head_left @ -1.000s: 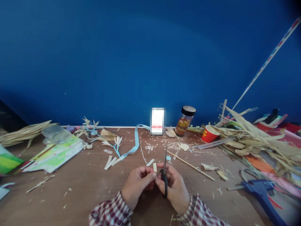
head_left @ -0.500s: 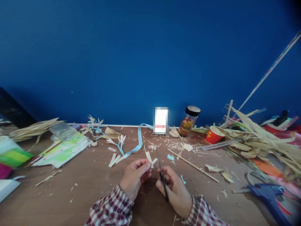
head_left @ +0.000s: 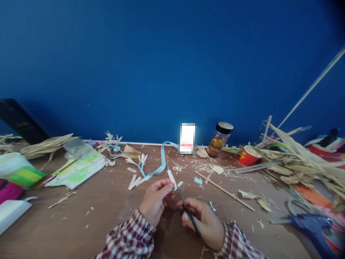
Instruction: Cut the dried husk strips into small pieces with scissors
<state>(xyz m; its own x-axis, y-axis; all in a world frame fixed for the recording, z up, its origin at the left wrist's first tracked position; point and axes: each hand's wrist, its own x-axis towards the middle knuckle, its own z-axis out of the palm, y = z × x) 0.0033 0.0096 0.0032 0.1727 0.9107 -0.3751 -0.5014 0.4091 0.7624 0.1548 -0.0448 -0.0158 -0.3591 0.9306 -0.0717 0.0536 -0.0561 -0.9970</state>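
Observation:
Between the thumb and fingers of my left hand (head_left: 159, 198) is a small pale strip (head_left: 171, 177), pointing up and away from me. My right hand (head_left: 206, 219) is closed round the black handles of a pair of scissors (head_left: 191, 215). Their blades reach up and left to the strip, close by my left fingertips; I cannot tell whether they touch it. Just beyond my left hand lie several loose pale strips (head_left: 134, 182), a light blue ribbon (head_left: 161, 166) and a small husk flower with a blue stem (head_left: 139, 163).
Right of my hands lie a thin wooden stick (head_left: 225, 190) and a blue glue gun (head_left: 309, 225). Farther back are a black-lidded jar (head_left: 220, 139), a red paper cup (head_left: 249, 155) and a heap of dry corn husks (head_left: 299, 162). A painted sheet (head_left: 78, 171) is at left; scraps litter the table.
The scissors have moved in toward the strip, their blades now beside my left fingertips. My right hand sits slightly lower and farther right. The whole view has shifted a little.

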